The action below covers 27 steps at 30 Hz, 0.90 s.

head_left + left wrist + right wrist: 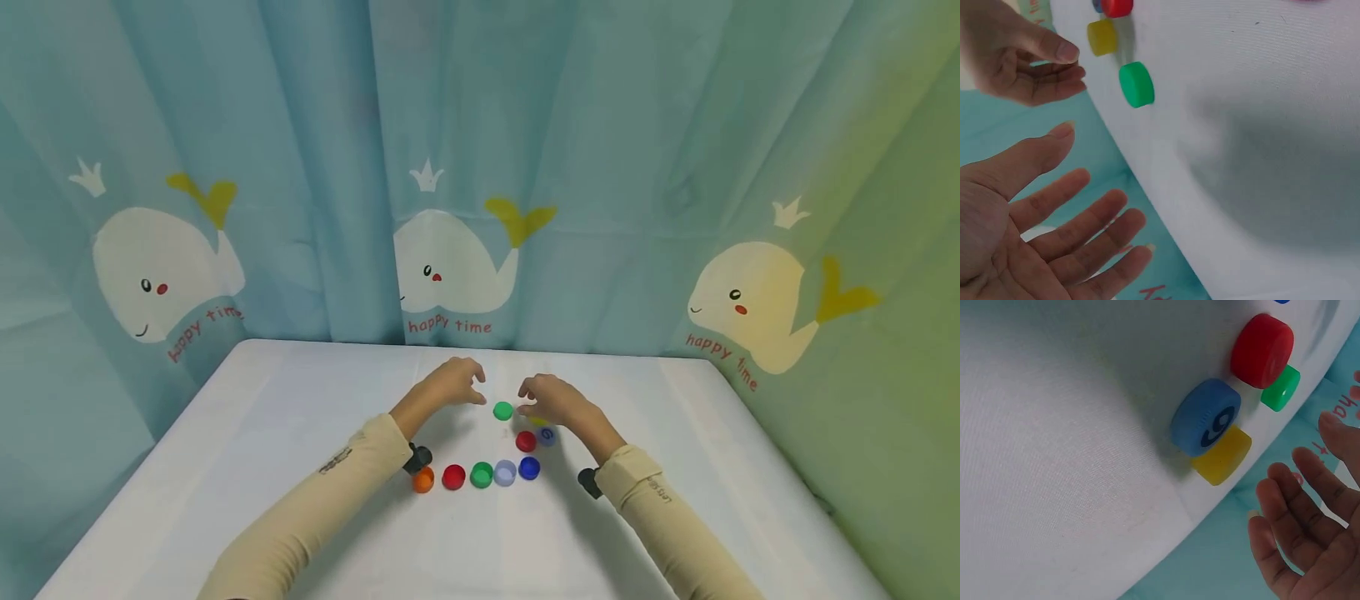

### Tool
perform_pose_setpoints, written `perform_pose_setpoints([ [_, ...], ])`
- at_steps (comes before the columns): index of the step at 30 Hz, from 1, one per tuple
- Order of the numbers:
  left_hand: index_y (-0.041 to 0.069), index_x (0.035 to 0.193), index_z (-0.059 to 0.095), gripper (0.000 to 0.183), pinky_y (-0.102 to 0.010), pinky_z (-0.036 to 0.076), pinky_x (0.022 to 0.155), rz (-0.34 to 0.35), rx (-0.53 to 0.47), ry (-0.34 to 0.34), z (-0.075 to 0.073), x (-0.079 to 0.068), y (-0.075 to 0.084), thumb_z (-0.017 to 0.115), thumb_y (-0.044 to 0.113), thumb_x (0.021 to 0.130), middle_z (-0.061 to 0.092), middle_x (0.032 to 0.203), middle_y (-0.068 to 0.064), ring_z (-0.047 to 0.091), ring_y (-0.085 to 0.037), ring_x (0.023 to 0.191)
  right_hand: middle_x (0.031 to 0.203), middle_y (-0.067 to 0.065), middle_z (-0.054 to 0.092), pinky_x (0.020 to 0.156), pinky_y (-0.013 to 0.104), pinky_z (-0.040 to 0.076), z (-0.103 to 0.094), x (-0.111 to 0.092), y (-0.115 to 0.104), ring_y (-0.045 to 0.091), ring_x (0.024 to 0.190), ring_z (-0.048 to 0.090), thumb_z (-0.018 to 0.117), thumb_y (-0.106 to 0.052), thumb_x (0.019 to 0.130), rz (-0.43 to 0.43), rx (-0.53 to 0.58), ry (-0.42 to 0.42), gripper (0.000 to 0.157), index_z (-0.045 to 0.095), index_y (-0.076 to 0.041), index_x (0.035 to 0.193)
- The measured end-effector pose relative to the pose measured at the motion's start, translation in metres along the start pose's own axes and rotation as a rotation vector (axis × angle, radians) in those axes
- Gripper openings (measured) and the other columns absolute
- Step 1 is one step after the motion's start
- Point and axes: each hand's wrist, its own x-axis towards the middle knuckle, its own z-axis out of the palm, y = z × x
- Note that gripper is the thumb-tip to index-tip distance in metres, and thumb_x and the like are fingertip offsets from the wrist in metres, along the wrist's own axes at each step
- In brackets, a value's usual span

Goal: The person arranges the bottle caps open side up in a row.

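Observation:
My left hand [453, 381] hovers to the left of a green bottle cap [503, 411], its fingers loosely bent around nothing. On the other side of that cap is my right hand [557, 398], also holding nothing, above a partly hidden yellow cap [537, 422]. Just nearer lie a red cap [526, 442] and a light blue cap [547, 436] with a dark mark on top. In the left wrist view, the fingers of my left hand [1066, 231] are spread apart. The right wrist view has my right hand [1310, 531] beyond the marked blue cap [1207, 417] and yellow cap [1222, 456].
Nearer on the white table [262, 400] runs a row of caps: orange [423, 480], red [453, 477], green [482, 475], light blue [505, 473] and dark blue [529, 468]. Behind the table's far edge hangs a blue-green curtain [622, 167] printed with whales.

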Motion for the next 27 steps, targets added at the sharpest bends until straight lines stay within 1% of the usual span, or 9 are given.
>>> perform_pose_setpoints([
  [4, 0.004, 0.114, 0.063, 0.04, -0.036, 0.048, 0.085, 0.002, 0.043, -0.023, 0.009, 0.003, 0.001, 0.076, 0.021, 0.081, 0.062, 0.11, -0.011, 0.059, -0.022, 0.095, 0.097, 0.006, 0.064, 0.084, 0.037, 0.049, 0.009, 0.001, -0.001, 0.023, 0.094, 0.061, 0.072, -0.019, 0.084, -0.013, 0.003, -0.016, 0.026, 0.066, -0.005, 0.106],
  [7, 0.003, 0.111, 0.064, 0.038, -0.037, 0.047, 0.087, 0.026, 0.071, -0.025, 0.015, 0.006, 0.0, 0.076, 0.021, 0.08, 0.062, 0.111, -0.011, 0.058, -0.024, 0.1, 0.097, 0.006, 0.065, 0.084, 0.037, 0.049, 0.014, 0.002, -0.002, 0.023, 0.094, 0.061, 0.073, -0.017, 0.084, -0.024, 0.005, -0.025, 0.025, 0.066, -0.005, 0.105],
  [10, 0.003, 0.11, 0.065, 0.037, -0.037, 0.046, 0.088, 0.032, 0.073, -0.029, 0.019, 0.01, -0.001, 0.077, 0.021, 0.08, 0.062, 0.112, -0.012, 0.057, -0.025, 0.103, 0.097, 0.006, 0.064, 0.083, 0.038, 0.049, 0.018, 0.004, -0.003, 0.023, 0.093, 0.061, 0.073, -0.016, 0.083, -0.029, 0.005, -0.03, 0.025, 0.066, -0.005, 0.104],
  [15, 0.002, 0.11, 0.065, 0.036, -0.036, 0.048, 0.085, 0.022, 0.066, -0.055, 0.024, 0.015, 0.0, 0.077, 0.018, 0.079, 0.063, 0.107, -0.011, 0.058, -0.022, 0.097, 0.098, 0.007, 0.064, 0.082, 0.038, 0.049, 0.022, 0.007, -0.005, 0.023, 0.092, 0.061, 0.075, -0.017, 0.081, -0.027, -0.003, -0.029, 0.029, 0.066, -0.005, 0.105],
  [19, 0.002, 0.108, 0.065, 0.036, -0.034, 0.048, 0.083, 0.018, 0.092, -0.072, 0.028, 0.019, 0.001, 0.077, 0.019, 0.079, 0.064, 0.1, -0.008, 0.059, -0.02, 0.092, 0.097, 0.009, 0.064, 0.082, 0.04, 0.049, 0.021, 0.009, -0.005, 0.025, 0.091, 0.061, 0.077, -0.016, 0.079, -0.043, -0.014, -0.019, 0.031, 0.065, -0.004, 0.105],
  [21, 0.002, 0.108, 0.065, 0.035, -0.033, 0.048, 0.084, 0.018, 0.11, -0.078, 0.029, 0.021, 0.003, 0.077, 0.02, 0.079, 0.064, 0.099, -0.007, 0.059, -0.019, 0.092, 0.096, 0.01, 0.064, 0.083, 0.04, 0.049, 0.02, 0.01, -0.005, 0.026, 0.091, 0.061, 0.077, -0.015, 0.079, -0.052, -0.018, -0.018, 0.031, 0.065, -0.003, 0.105],
  [24, 0.002, 0.106, 0.065, 0.035, -0.032, 0.048, 0.082, 0.012, 0.117, -0.09, 0.028, 0.022, 0.005, 0.077, 0.02, 0.079, 0.065, 0.097, -0.007, 0.06, -0.019, 0.09, 0.096, 0.01, 0.064, 0.084, 0.04, 0.048, 0.017, 0.012, -0.005, 0.026, 0.091, 0.061, 0.076, -0.013, 0.079, -0.047, -0.009, -0.032, 0.029, 0.065, -0.003, 0.104],
  [25, 0.001, 0.106, 0.066, 0.034, -0.032, 0.049, 0.082, 0.015, 0.119, -0.094, 0.028, 0.023, 0.005, 0.077, 0.02, 0.079, 0.065, 0.097, -0.007, 0.061, -0.018, 0.089, 0.096, 0.01, 0.064, 0.083, 0.039, 0.049, 0.021, 0.015, 0.0, 0.025, 0.091, 0.06, 0.075, -0.015, 0.08, -0.069, -0.015, -0.026, 0.03, 0.065, -0.003, 0.105],
  [27, 0.001, 0.105, 0.066, 0.033, -0.031, 0.049, 0.08, 0.017, 0.111, -0.101, 0.027, 0.023, 0.006, 0.077, 0.019, 0.079, 0.066, 0.095, -0.007, 0.061, -0.018, 0.086, 0.096, 0.01, 0.063, 0.082, 0.038, 0.049, 0.019, 0.017, 0.0, 0.025, 0.09, 0.06, 0.075, -0.015, 0.079, -0.07, -0.018, -0.028, 0.029, 0.065, -0.003, 0.104],
])
